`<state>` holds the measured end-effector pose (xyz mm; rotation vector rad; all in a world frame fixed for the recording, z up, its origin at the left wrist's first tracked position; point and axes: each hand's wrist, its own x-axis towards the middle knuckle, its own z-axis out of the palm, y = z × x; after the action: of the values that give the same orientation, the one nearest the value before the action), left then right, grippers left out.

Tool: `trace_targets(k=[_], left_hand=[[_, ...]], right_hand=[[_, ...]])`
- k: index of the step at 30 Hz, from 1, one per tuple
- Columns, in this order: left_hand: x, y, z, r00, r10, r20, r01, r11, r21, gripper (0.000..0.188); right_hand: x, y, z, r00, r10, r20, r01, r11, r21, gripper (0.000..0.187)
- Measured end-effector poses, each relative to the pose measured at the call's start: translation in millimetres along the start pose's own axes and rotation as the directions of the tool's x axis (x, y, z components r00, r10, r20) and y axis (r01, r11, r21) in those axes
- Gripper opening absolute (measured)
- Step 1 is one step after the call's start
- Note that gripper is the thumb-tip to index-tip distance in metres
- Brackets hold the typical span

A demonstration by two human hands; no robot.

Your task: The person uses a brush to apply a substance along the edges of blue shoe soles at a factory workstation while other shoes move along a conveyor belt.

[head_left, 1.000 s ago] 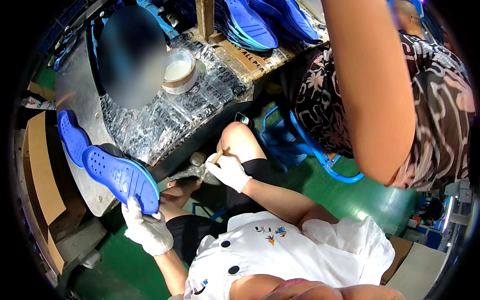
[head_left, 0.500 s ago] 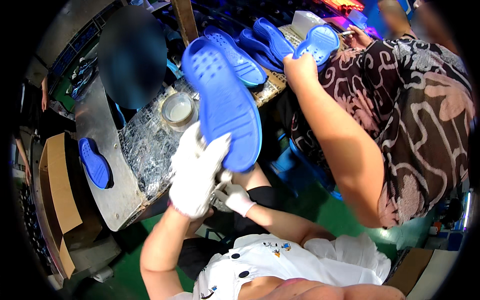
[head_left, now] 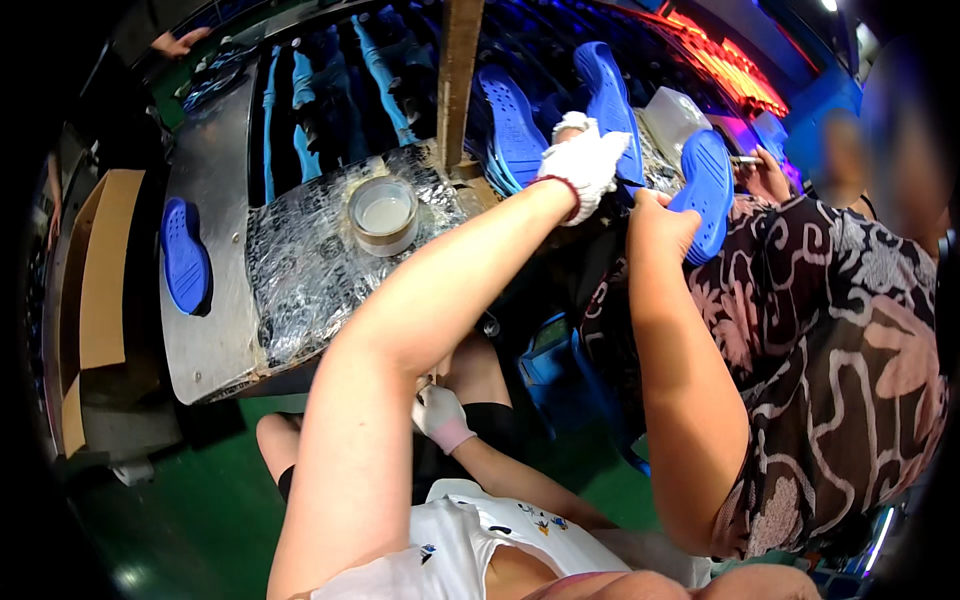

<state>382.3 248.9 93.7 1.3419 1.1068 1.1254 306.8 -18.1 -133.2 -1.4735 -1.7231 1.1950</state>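
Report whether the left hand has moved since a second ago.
Yes: judged against the wooden post, the left hand has moved rightward and farther from the body.

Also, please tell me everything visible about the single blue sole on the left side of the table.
The blue sole lies on the metal tabletop, one broad face up. It is long, rounded at both ends, narrower in the middle, with small holes; it looks moulded, like foam or rubber. Only the tabletop visibly touches it. Finer details are too small to tell.
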Motion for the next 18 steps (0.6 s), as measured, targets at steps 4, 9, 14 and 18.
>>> trace_targets(k=[4,9,14,18], left_hand=[[3.7,-5.5,-13.0,1.0,0.01,0.028,-0.01,1.0,-0.008,0.027],[-46.3,-27.3,-67.7,0.842,0.538,-0.05,-0.529,0.839,0.126,0.033],[-169.2,-8.6,-206.5,0.751,0.572,-0.331,-0.413,0.797,0.441,0.019],[-193.0,-24.2,-347.0,0.585,0.712,-0.387,0.08,0.424,0.902,0.034]], right_hand=[[2.6,0.0,3.6,1.0,-0.001,0.014,0.001,1.0,-0.001,0.034],[15.9,0.4,-2.2,1.0,0.005,-0.024,-0.006,0.999,-0.041,0.035],[15.2,-9.8,-0.8,1.0,0.002,-0.021,0.0,0.998,0.065,0.039],[11.7,2.8,5.4,0.999,-0.034,-0.03,0.034,0.999,0.012,0.041]])
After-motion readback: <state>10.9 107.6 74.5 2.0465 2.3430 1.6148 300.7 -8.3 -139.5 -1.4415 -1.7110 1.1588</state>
